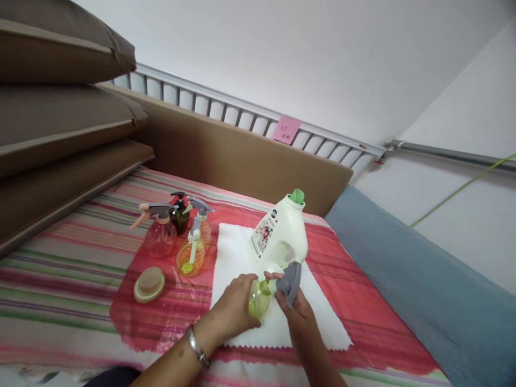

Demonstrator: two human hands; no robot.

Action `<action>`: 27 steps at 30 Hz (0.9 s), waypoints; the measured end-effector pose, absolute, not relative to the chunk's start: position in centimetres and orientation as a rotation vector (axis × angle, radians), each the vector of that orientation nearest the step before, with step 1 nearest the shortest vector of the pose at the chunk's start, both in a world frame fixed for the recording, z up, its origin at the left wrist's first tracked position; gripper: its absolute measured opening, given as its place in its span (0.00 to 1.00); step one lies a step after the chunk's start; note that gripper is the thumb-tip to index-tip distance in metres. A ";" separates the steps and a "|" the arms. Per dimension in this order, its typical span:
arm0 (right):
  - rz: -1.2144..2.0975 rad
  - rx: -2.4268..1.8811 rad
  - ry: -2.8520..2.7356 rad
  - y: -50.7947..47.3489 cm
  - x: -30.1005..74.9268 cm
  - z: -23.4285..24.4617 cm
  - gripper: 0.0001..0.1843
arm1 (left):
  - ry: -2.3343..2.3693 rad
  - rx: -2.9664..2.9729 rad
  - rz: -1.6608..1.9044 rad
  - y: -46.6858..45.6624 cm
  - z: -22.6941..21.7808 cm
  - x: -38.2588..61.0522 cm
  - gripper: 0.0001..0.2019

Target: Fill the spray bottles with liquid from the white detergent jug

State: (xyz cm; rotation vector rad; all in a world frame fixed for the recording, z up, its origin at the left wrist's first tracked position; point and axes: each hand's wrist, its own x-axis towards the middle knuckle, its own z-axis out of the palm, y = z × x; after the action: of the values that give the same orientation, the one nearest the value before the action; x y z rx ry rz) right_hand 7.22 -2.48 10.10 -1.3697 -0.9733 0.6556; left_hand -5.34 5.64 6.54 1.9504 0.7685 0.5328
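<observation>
My left hand (234, 307) is closed round a small yellow-green spray bottle (258, 302) lying tilted over a white cloth (242, 258). My right hand (292, 301) grips the bottle's grey trigger head (291, 279) at its neck. Just behind stands a large white detergent jug (280, 234) with a green spout, touching or nearly touching the trigger head.
On red plastic sheet (133, 306) to the left stand a pink spray bottle (160, 236), an orange one (190, 257), a dark pump bottle (179, 215) and another sprayer (202, 223). A round lid (149, 284) lies nearer. Brown cushions (60, 107) left, cardboard (242, 156) behind, blue pad (411, 279) right.
</observation>
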 end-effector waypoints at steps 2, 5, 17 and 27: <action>0.680 -1.369 -0.999 -2.5 7.5 9.9 0.19 | 0.775 1.948 0.523 5.7 6.7 -5.4 0.41; 0.712 -1.399 -1.030 -2.4 8.2 9.9 0.18 | 0.768 1.951 0.522 5.7 6.8 -5.4 0.42; 0.636 -1.483 -1.219 -2.0 9.0 9.8 0.19 | 0.783 1.949 0.511 5.7 6.7 -5.5 0.41; 0.790 -1.535 -1.173 -1.9 9.8 8.8 0.21 | 0.764 1.953 0.502 5.6 6.9 -5.6 0.40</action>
State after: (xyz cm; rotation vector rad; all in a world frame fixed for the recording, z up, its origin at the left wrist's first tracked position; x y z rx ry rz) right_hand 9.85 -1.92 8.81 -1.5346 -1.1730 0.7900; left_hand -5.59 5.57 6.90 1.9531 0.7640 0.5023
